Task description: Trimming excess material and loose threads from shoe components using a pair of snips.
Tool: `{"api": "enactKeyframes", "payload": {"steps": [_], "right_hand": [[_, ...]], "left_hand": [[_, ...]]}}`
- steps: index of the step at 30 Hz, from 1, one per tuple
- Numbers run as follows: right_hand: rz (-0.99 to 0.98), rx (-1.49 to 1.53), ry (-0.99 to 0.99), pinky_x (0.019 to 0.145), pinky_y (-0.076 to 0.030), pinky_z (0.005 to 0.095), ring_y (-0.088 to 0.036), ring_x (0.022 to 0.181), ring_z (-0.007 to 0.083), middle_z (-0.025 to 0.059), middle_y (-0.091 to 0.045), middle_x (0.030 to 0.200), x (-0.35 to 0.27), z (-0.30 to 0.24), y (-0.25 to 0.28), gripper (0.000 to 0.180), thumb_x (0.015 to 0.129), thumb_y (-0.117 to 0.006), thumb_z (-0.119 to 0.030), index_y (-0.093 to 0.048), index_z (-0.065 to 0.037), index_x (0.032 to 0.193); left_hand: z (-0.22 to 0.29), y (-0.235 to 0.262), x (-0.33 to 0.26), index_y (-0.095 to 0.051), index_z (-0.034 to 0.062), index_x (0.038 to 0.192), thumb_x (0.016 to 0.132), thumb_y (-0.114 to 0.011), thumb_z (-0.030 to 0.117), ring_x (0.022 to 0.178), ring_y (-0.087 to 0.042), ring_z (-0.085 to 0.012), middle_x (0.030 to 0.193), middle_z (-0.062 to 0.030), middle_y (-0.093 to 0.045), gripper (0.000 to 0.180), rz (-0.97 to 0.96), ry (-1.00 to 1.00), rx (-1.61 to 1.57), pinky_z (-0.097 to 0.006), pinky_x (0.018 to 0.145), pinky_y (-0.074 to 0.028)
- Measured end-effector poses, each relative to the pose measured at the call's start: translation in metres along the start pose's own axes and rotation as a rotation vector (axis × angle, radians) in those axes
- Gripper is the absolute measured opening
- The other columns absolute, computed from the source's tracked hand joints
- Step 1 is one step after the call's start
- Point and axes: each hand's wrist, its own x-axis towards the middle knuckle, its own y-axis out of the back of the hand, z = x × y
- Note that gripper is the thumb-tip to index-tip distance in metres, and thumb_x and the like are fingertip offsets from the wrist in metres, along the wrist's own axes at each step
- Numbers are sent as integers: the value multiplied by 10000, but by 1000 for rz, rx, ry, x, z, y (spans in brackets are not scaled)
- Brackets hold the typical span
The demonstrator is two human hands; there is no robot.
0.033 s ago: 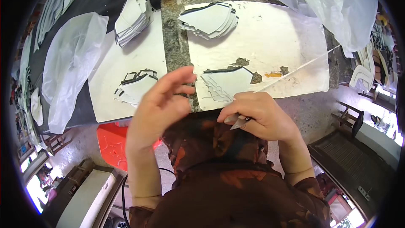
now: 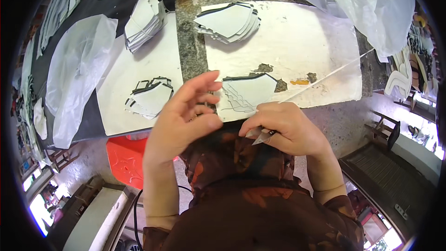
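The left hand (image 2: 186,121) is raised over the near edge of the work surface, fingers spread and loosely curled, clamped on nothing; its fingertips hover just beside the small stack of white cut pieces (image 2: 248,92) with dark edging. The right hand (image 2: 285,128) is closed around a small pale pointed piece (image 2: 259,135) — whether this is a blade or a scrap cannot be told — held at the near edge of the white sheet (image 2: 297,46), just below that stack. The stack lies at the sheet's near edge, between the two hands, fanned so that several outlines show.

A thin white strip (image 2: 325,78) runs from near the right hand diagonally up to the right across the sheet. A larger stack of similar pieces (image 2: 230,21) sits at the far side of the same sheet. A stone-patterned slab (image 2: 188,42) shows between this sheet and a second white sheet (image 2: 139,69) to the left, which bears another small stack (image 2: 148,97). Farther left — crumpled translucent plastic (image 2: 76,72). A red stool (image 2: 125,158) stands below the table edge
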Motion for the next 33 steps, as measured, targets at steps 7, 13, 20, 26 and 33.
{"api": "enactKeyframes", "payload": {"steps": [7, 13, 20, 26, 33], "right_hand": [[-38, -11, -52, 682, -512, 345, -664, 747, 220, 43, -652, 809, -13, -1, -1, 354, 764, -678, 57, -728, -78, 1087], [153, 212, -435, 733, -495, 255, -598, 798, 69, 7, -667, 870, -9, -12, -6, 128, 939, -711, -3, -709, -26, 1065], [453, 420, -470, 708, -488, 241, -570, 772, 53, -38, -660, 850, -1, 10, -1, 98, 978, -713, -101, -689, -13, 1013], [400, 290, -434, 648, -477, 281, -600, 720, 96, 12, -671, 789, 30, 18, 1, 169, 946, -729, -188, -705, -36, 1016], [313, -267, -450, 679, -534, 459, -685, 768, 375, 162, -708, 812, 46, 25, -8, 194, 912, -680, -250, -678, -57, 926]], "left_hand": [[-12, -20, 7, -765, 10, 912, 912, -779, 92, 720, -608, -104, 849, -48, -694, 83, 28, -41, 494, -259, 664, -481], [-17, -18, 1, -771, 19, 946, 908, -777, 82, 747, -634, -129, 869, -57, -703, 74, -72, -156, 502, -271, 670, -489], [-40, -26, 18, -768, 83, 1091, 873, -791, 107, 856, -631, -261, 914, -60, -675, 221, 87, -524, 924, -371, 782, -479], [-61, -29, 20, -758, 91, 1139, 846, -793, 120, 870, -571, -261, 969, -44, -627, 296, 139, -633, 1198, -401, 779, -438], [-68, -31, 20, -769, 75, 1103, 852, -790, 116, 861, -558, -260, 968, -45, -621, 255, 184, -680, 1212, -391, 774, -436]]}}
